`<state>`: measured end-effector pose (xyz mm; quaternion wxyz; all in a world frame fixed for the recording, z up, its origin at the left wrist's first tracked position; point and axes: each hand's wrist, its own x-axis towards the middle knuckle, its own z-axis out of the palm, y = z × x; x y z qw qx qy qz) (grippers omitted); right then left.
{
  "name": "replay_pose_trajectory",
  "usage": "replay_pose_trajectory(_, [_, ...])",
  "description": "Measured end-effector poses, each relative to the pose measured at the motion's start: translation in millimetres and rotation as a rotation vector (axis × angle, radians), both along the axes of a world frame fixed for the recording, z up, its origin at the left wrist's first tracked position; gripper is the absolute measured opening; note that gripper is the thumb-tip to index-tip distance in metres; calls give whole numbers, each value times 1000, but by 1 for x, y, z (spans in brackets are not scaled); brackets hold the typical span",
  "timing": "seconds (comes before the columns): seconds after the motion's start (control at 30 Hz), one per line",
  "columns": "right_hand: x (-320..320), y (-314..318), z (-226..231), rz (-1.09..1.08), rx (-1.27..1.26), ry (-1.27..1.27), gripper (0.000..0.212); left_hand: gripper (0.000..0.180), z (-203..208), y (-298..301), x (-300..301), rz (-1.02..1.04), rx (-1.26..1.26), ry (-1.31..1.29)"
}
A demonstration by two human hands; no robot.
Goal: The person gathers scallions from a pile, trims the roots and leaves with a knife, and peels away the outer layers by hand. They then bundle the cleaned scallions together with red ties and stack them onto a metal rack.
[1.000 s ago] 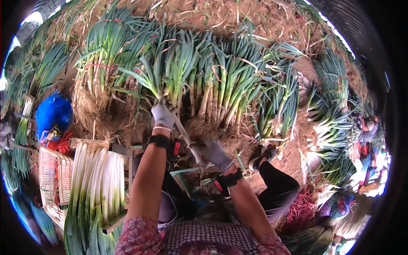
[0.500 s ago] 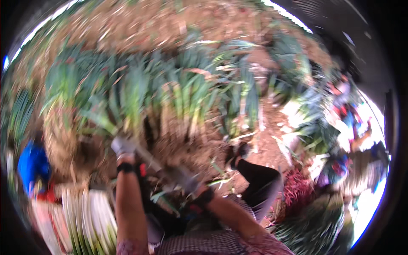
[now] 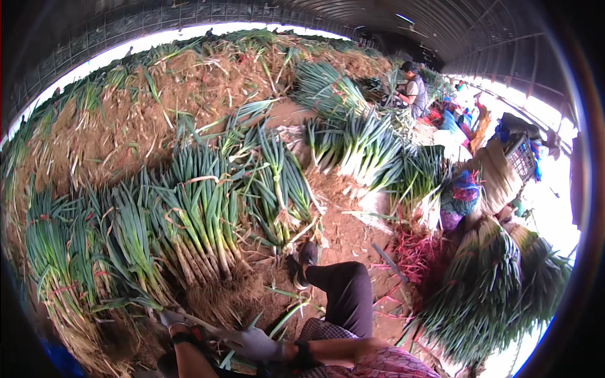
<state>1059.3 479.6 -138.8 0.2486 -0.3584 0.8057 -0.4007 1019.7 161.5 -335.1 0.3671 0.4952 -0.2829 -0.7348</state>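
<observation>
My left hand (image 3: 171,319), in a pale glove, is closed round a green onion (image 3: 200,322) near the bottom of the picture. Its leaves reach up and left past that hand. On the pale end of the same stalk, my gloved right hand (image 3: 258,345) is closed, its fingers partly hidden. Just beyond my hands, a row of untrimmed green onions (image 3: 195,214) leans with leaves upward and soil-brown roots toward me. Tied bunches (image 3: 53,252) stand at the left end of that row.
My bent right leg (image 3: 343,290) rests on the bare soil. Beside it lies a heap of red ties (image 3: 419,268). Large onion bundles (image 3: 479,290) fill the lower right. A person (image 3: 413,94) sits farther back, and a plastic crate (image 3: 520,160) stands among sacks.
The view has swung up and to the right, so my hands appear lower. White-stalked bundles at lower left have left the picture. Both hands still hold the green onion.
</observation>
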Motion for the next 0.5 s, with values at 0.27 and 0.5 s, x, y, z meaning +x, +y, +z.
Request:
replay_pose_trajectory(0.27, [-56,51,-27,246,250,187,34,23,23,-96,6,93,-110,97])
replay_pose_trajectory(0.5, [-67,10,1,-149,-31,518,54,36,67,20,-93,-305,-568,276])
